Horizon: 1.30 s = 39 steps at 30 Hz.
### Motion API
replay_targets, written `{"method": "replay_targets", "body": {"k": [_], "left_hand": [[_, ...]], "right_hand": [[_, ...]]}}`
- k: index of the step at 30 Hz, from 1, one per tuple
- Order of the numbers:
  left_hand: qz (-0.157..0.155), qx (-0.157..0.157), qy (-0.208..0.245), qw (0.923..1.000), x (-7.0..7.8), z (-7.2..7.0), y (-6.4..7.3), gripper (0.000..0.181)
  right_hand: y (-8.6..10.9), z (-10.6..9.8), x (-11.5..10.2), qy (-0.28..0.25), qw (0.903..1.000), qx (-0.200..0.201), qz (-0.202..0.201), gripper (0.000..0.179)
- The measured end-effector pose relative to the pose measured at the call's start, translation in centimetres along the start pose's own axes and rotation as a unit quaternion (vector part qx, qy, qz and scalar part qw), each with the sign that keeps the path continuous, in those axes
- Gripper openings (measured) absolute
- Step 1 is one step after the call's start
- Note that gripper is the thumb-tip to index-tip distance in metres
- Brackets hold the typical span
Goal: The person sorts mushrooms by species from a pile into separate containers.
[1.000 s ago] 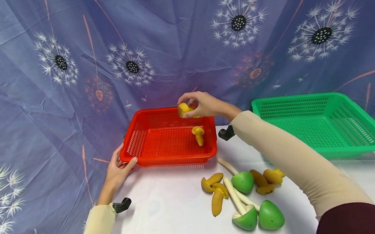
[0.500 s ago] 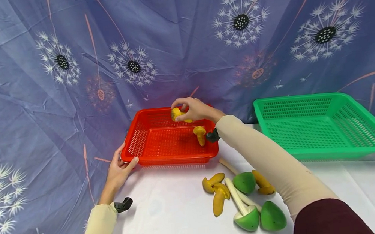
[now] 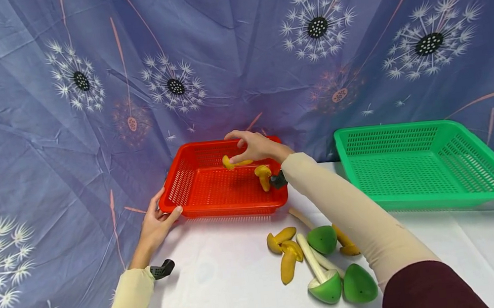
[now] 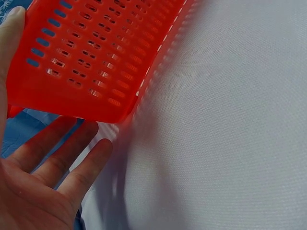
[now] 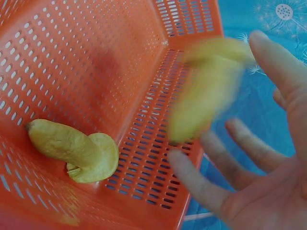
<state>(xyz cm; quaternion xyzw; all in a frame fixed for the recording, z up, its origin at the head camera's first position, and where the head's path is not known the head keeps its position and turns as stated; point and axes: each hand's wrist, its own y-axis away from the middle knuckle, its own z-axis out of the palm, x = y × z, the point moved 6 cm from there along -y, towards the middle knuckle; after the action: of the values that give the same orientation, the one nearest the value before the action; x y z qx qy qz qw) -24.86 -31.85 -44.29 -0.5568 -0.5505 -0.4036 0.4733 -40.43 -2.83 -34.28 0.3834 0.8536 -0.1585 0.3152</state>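
Observation:
A yellow-brown toy mushroom [image 3: 237,163] is in the air over the red basket [image 3: 221,209], just below my right hand [image 3: 258,147]. In the right wrist view this mushroom [image 5: 206,93] is blurred, and the fingers are spread apart around it without gripping. Another yellow mushroom [image 3: 263,177] lies inside the basket at its right end. My left hand [image 3: 157,228] is at the basket's front left corner. Its thumb rests at the rim, while the other fingers [image 4: 79,175] reach out fairly straight by the outer wall.
A green basket [image 3: 439,200] stands at the right of the white table. Between the baskets and the person lie several green-capped mushrooms [image 3: 360,284] with pale stems and several yellow-brown mushrooms [image 3: 288,264]. A blue dandelion-print cloth [image 3: 237,51] hangs behind.
My right hand moved left over the red basket, then its fingers spread and let go of the yellow mushroom, which has dropped lower. The left hand stays at the basket corner.

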Motion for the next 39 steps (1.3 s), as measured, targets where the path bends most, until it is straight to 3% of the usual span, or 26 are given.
{"method": "replay_targets", "body": {"k": [3,6,16,22,31,39], "left_hand": [[0.002,-0.002,0.005,1.0,0.0,0.0,0.0,0.086],[0.004,-0.002,0.01,0.9999,0.0,0.0,0.0,0.086],[0.006,0.003,-0.009,0.9999,0.2,0.1,-0.1,0.085],[0.002,0.0,-0.005,1.0,0.4,0.3,0.1,0.085],[-0.006,0.003,0.024,0.9997,0.2,0.3,0.2,0.086],[0.005,0.01,0.011,0.9999,-2.1,0.1,-0.9,0.085]], "right_hand": [[0.1,0.0,0.2,0.007,1.0,-0.005,0.005,0.084],[0.3,-0.1,0.3,0.005,1.0,-0.002,0.001,0.091],[1.7,-1.0,0.5,0.026,0.9995,-0.001,-0.017,0.091],[3.6,-1.6,0.3,0.031,0.9992,-0.005,-0.026,0.091],[8.8,-3.2,-1.0,0.045,0.9964,0.018,-0.07,0.088],[15.1,-3.2,-0.9,0.049,0.9952,0.033,-0.078,0.087]]}}
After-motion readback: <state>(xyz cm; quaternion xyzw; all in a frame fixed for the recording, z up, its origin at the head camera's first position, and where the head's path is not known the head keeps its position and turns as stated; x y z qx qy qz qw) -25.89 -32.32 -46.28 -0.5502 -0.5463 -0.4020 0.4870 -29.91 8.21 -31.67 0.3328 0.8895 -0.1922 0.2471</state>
